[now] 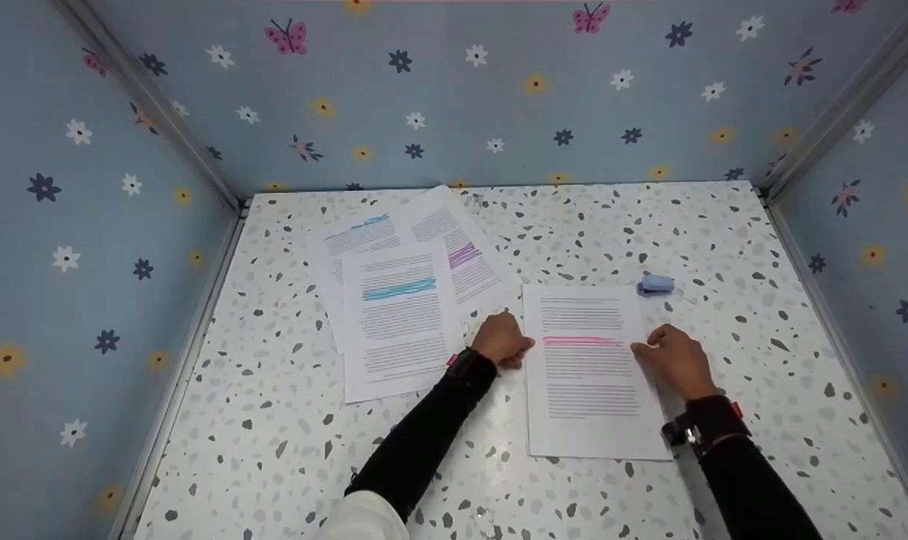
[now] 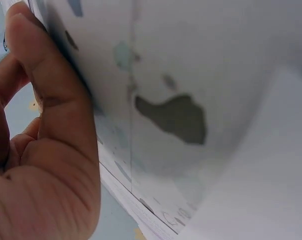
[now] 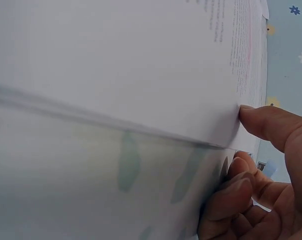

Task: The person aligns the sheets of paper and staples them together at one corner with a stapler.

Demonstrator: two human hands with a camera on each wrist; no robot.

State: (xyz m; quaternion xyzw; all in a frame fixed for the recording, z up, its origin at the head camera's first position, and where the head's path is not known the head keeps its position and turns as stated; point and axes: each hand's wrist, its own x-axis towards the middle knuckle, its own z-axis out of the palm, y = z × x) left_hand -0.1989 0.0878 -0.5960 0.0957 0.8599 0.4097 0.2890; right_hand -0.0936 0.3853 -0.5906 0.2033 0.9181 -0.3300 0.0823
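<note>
Printed paper with a pink highlighted line lies upright on the right half of the table; its near edge looks layered in the right wrist view. My left hand is at its left edge, thumb tip over the margin and other fingers curled; the left wrist view barely shows this contact. My right hand pinches the right edge, with the thumb on top and the fingers curled below at the side. Beyond the right hand lies a small light-blue stapler.
Left of the left hand, a sheet with blue highlighting overlaps another blue-marked sheet and a purple-marked sheet. The speckled table is bounded by flowered panels at the back and both sides.
</note>
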